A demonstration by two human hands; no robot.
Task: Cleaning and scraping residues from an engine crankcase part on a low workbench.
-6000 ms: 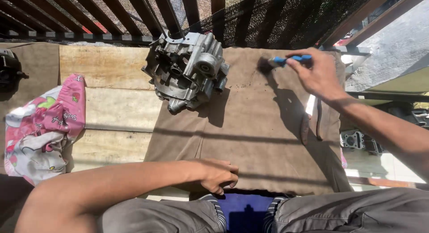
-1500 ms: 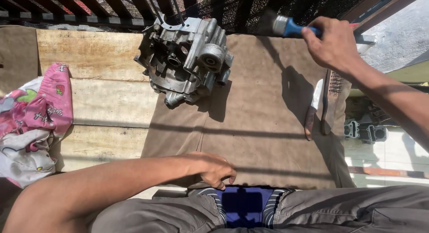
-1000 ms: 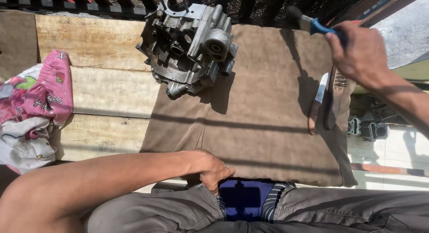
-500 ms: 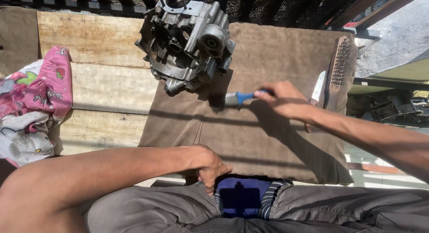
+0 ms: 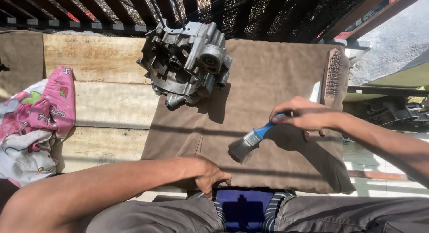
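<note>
Outdoors, strong sun, hard shadows. Wooden plank bench w/ brown cloth spread over its right half; dark slatted railing along the far edge, mesh behind it. Seated at the near edge, grey trousers at the bottom of view.

Paintbrush w/ blue handle and metal ferrule, over the cloth's near-middle, bristles pointing down-left, just touching or just above the cloth (hard to tell). Right hand clamped on the handle end, fingers curled round it. Left hand well apart from the brush, resting knuckles-up on the cloth's near edge, fingers bent, nothing in it.

Grey metal engine casing at the cloth's far-left corner, away from both hands. Wire brush at the cloth's right edge, beyond the right hand. Pink patterned fabric bunched at left on the planks.
</note>
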